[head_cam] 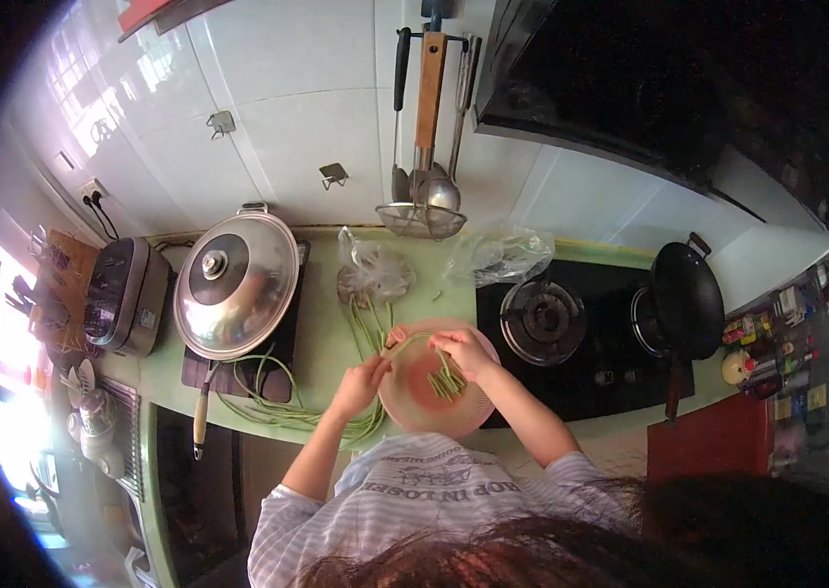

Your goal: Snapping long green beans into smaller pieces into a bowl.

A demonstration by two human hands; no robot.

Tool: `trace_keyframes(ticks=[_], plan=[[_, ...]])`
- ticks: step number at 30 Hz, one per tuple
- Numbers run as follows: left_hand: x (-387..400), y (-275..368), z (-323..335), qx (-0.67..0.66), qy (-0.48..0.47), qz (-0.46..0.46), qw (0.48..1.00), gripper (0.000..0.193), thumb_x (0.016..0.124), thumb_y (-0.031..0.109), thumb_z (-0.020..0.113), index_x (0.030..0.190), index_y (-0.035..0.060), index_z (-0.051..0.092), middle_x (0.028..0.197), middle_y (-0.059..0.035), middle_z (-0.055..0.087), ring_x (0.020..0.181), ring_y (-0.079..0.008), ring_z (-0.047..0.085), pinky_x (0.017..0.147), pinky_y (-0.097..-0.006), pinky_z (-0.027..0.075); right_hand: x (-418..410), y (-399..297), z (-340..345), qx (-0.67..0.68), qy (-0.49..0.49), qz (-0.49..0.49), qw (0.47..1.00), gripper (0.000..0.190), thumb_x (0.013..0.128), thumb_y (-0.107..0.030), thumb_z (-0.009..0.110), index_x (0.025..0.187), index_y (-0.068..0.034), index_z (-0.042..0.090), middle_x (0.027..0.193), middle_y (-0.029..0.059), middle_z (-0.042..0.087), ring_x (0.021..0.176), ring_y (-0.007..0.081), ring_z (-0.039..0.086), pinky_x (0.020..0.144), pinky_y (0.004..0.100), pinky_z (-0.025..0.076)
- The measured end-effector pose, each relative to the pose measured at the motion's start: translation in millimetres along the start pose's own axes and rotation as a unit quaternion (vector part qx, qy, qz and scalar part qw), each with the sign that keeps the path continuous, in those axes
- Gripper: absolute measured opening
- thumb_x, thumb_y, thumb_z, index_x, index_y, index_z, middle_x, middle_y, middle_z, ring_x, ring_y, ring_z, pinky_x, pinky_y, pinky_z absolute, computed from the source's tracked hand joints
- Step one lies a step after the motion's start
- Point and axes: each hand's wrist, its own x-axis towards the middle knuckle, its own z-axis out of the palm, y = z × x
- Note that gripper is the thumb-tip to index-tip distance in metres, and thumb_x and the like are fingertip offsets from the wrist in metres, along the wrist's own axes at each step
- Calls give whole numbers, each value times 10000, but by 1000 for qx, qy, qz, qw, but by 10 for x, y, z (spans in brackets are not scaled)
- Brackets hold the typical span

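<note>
A green yard-long bean (414, 336) stretches between my hands above a pink plastic colander (484, 345). My left hand (358, 386) grips it at the colander's left rim, beside a small reddish thing I cannot make out. On the right, my right hand (464, 351) pinches the bean over the bowl. Short bean pieces (446, 381) lie inside the colander, below my right hand. A loose bundle of long beans (289, 413) curls over the counter's front, left of the colander. More bean stems (364, 323) run back toward a clear plastic bag (378, 275).
Left, a lidded wok (238, 294) stands on a flat cooktop, its handle jutting forward, beside a grey appliance (128, 294). Right is a black gas hob (598, 294) with a black wok (686, 301). Another plastic bag (506, 257) lies behind. Ladles and a skimmer (422, 219) hang on the wall.
</note>
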Motion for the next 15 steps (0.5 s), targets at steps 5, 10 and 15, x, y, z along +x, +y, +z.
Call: trace_keyframes(ticks=[5,10,15], plan=[[-230,298,268,243,16,59,968,181,831,247,453,815,70,490,529,-139,539,497,-313,560,438,-409,451,44,180,112,157,158,26,975,171,812,-186,536,766,-31,593,627,-15,499,567,71,444,512,210,335],[-366,362,333,298,-54,100,948,168,818,250,470,782,86,473,536,-119,545,467,-289,556,411,-383,444,168,137,12,223,232,-12,947,153,820,-185,525,816,-40,575,672,-6,507,578,81,458,514,220,352],[-268,143,117,269,-129,109,948,154,808,253,473,852,121,539,691,-106,574,590,-275,573,498,-368,457,17,114,-194,-10,-72,92,993,193,861,-200,454,824,-37,550,756,26,554,686,105,535,619,233,438]])
